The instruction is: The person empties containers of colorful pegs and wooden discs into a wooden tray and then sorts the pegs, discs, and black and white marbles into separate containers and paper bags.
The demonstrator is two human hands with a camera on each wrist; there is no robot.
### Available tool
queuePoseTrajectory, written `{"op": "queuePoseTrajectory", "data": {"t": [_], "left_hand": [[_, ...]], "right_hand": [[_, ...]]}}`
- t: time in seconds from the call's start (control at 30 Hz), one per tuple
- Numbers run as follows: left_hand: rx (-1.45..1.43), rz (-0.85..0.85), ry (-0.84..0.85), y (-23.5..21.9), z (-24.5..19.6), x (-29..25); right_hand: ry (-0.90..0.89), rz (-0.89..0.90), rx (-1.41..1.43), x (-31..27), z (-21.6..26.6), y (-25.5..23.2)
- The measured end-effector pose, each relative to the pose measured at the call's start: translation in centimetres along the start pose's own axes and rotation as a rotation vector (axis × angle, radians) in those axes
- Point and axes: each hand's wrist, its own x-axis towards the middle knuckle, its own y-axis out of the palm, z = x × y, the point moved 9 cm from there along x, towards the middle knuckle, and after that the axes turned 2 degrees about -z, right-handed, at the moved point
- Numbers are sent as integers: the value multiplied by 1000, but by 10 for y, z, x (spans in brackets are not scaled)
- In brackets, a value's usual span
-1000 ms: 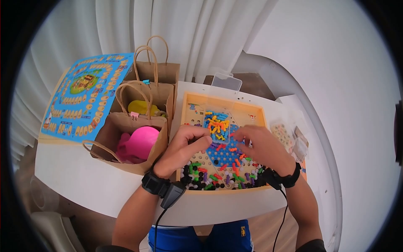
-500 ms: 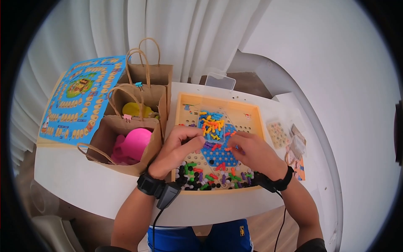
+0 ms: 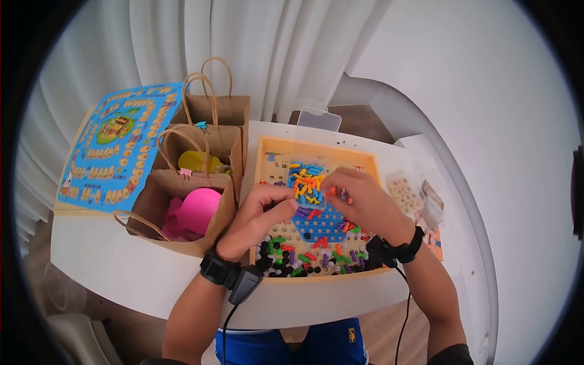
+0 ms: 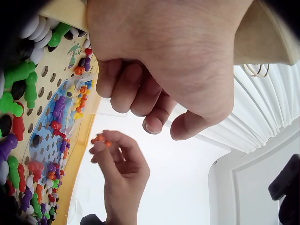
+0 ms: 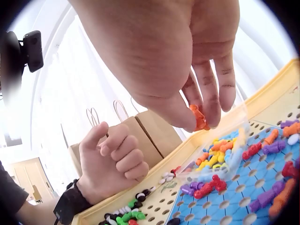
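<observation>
Above the wooden game board (image 3: 317,280), my right hand (image 3: 371,204) pinches orange pegs (image 5: 199,118) between thumb and fingers, beside and over the right side of a clear box (image 5: 233,165). Blue, yellow and orange pegs (image 3: 308,180) fill this box, which sits on the board's upper part. At the box's left stands my left hand (image 3: 258,216), its fingers curled and its thumb extended; no item shows in its grasp. The left wrist view has the left hand (image 4: 164,61) near, and the right hand (image 4: 123,176) with the orange pegs beyond.
Mixed coloured pegs (image 3: 304,258) lie along the board's near edge. Left of it stand paper bags (image 3: 213,234), one with a pink item (image 3: 198,210), and a blue game sheet (image 3: 115,143). A clear lid (image 3: 319,120) lies behind, small packets (image 3: 432,213) to the right.
From over the board's right part, my right hand has moved up and left towards the box, now with orange pegs in its fingers. My left hand has barely moved over the last half second.
</observation>
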Motion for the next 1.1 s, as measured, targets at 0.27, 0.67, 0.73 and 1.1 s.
{"op": "queuePoseTrajectory", "data": {"t": [0.27,0.67,0.73,1.1], "left_hand": [[2,-18,-10,-2,0,-1],[1,-15,-16,-1,-2,-1],[0,-17,-17,-2,-2,-1],[-3,-6,-15,-1,-1,-1]], "right_hand": [[164,-41,-84,-1,-68,-6],[76,5,-104,-9,-73,6],[182,-1,-65,-13,-80,-3],[160,69,-146,-26,-81,7]]}}
